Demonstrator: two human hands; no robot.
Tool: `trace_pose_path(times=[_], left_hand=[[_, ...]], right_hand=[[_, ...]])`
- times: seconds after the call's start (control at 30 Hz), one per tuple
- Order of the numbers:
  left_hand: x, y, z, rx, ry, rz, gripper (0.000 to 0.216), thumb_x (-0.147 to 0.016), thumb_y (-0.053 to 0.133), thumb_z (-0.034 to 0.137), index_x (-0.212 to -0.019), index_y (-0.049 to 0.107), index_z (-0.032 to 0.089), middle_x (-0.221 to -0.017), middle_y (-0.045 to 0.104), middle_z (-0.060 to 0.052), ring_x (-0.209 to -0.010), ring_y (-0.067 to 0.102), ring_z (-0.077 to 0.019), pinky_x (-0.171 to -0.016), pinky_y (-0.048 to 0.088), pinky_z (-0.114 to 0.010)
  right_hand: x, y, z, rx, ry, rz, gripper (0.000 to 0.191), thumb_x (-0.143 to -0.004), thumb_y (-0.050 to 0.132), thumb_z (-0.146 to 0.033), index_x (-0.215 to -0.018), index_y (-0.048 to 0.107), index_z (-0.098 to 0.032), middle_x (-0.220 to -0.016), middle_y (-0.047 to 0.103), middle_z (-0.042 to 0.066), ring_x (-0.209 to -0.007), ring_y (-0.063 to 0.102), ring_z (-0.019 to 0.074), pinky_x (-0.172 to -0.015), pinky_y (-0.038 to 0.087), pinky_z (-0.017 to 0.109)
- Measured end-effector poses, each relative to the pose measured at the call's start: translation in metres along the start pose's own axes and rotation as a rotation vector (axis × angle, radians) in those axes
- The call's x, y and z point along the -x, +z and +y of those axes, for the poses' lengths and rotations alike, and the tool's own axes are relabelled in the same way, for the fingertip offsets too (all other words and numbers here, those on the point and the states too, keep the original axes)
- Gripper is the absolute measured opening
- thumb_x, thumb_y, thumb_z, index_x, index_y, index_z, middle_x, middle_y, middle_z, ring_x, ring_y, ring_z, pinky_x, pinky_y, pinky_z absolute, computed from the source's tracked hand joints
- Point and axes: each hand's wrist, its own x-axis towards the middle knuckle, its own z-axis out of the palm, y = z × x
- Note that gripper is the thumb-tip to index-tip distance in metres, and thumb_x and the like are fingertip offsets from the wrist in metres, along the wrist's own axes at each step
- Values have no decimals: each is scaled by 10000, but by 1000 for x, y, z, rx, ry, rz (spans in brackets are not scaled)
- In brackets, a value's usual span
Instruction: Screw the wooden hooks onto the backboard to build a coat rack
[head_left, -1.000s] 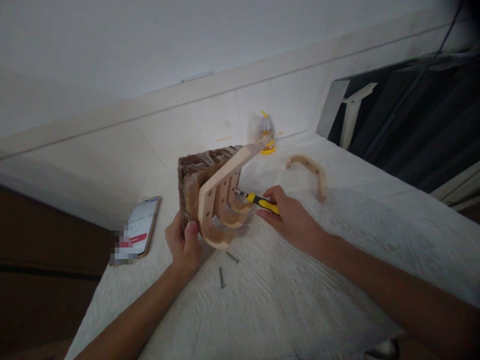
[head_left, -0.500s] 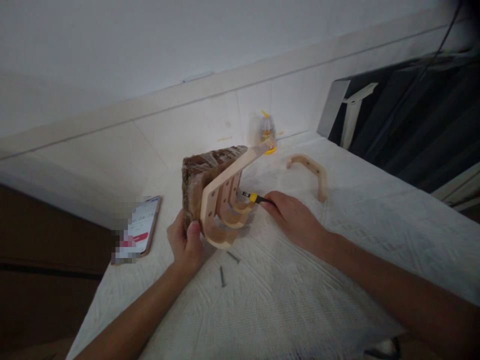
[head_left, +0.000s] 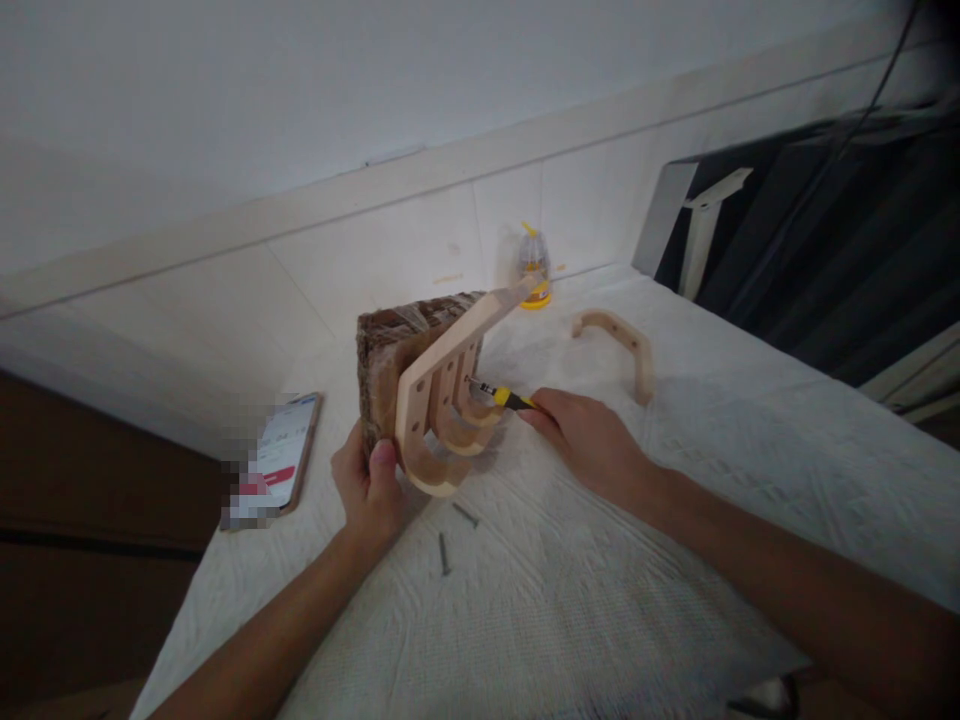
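Note:
My left hand (head_left: 373, 488) is closed on the lower left edge of a dark wooden board (head_left: 382, 370), which stands tilted on the white cloth. Pale wooden hooks (head_left: 415, 400) with screw holes sit in a row on the board's front. In my right hand (head_left: 581, 430) is a screwdriver (head_left: 512, 400) with a black and yellow handle. Its tip meets the farthest hook at or near a hole; whether a screw is there I cannot make out. Two loose screws, a nearer screw (head_left: 443, 554) and a farther screw (head_left: 465, 515), lie on the cloth below the hooks.
A loose wooden hook (head_left: 626, 340) lies on the right. By the wall stands a clear container with a yellow base (head_left: 536, 290). A phone (head_left: 289, 450) rests at the left edge of the cloth-covered table (head_left: 525, 620). A dark panel (head_left: 795, 220) leans at the right.
The board with its hooks has shifted slightly left. The screwdriver tip has moved a little left and up, onto the farthest hook. Both hands keep their hold.

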Motion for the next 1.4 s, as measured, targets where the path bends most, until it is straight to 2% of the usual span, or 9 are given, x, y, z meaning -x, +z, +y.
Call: trace_pose_path(times=[0.17,0.3,0.5,0.67,0.73,0.9,1.03,1.27,1.4], left_hand=[[0,0,1,-16,-2,-2,386,-876,387,414,-567,443,189,-448,411,40,-413,360,-97,-400,267,-237],[0,0,0,-20,13,6,380,-876,392,401,-563,434,190,-451,419,36,-422,365,-99,-410,267,-238],[2,0,-3,-12,-36,11,387,-864,394,420,-552,446,197,-457,419,29,-446,370,-111,-437,292,-249],[1,0,-2,-10,-38,3,396,-852,395,448,-558,474,195,-460,433,23,-460,381,-120,-442,301,-254],[1,-1,-2,-18,-28,-3,389,-850,400,443,-561,470,193,-456,431,26,-448,373,-114,-433,292,-249],[2,-3,-5,3,-70,-53,382,-839,408,470,-581,458,193,-463,386,35,-420,344,-105,-396,262,-243],[3,-4,-5,14,-72,-58,366,-844,410,451,-581,437,199,-473,391,28,-426,350,-109,-394,272,-249],[1,-2,1,16,-23,-28,356,-869,403,422,-591,445,203,-479,400,35,-437,363,-100,-403,284,-246],[1,-3,0,11,-29,-43,367,-870,399,428,-586,438,200,-475,387,37,-434,354,-95,-400,274,-245]], right_hand=[[1,2,-2,-39,5,-26,208,-949,330,-294,-859,482,-185,-790,617,60,-726,602,202,-568,339,272],[3,5,-2,-110,12,-5,205,-895,424,-310,-1040,403,-167,-814,624,63,-689,605,212,-549,362,272],[1,2,-2,-78,29,61,130,-896,434,-315,-912,430,-186,-833,645,74,-697,612,205,-540,353,262],[-1,-4,-5,67,65,-62,260,-955,301,-303,-832,501,-191,-735,655,60,-660,624,210,-500,283,268],[0,-3,-6,57,48,-71,267,-955,288,-313,-851,500,-188,-731,653,61,-658,626,209,-499,290,268],[1,2,-5,-22,38,-3,156,-858,479,-296,-966,451,-186,-810,665,71,-693,635,218,-511,337,258],[0,2,-2,-9,30,63,91,-865,486,-276,-896,472,-192,-824,661,72,-714,628,215,-520,341,258],[1,3,-3,28,-17,-6,255,-946,327,-331,-879,521,-180,-868,647,82,-737,626,210,-537,359,280],[3,6,-2,-113,-18,48,140,-881,460,-296,-953,458,-176,-917,638,86,-776,620,212,-575,403,280]])
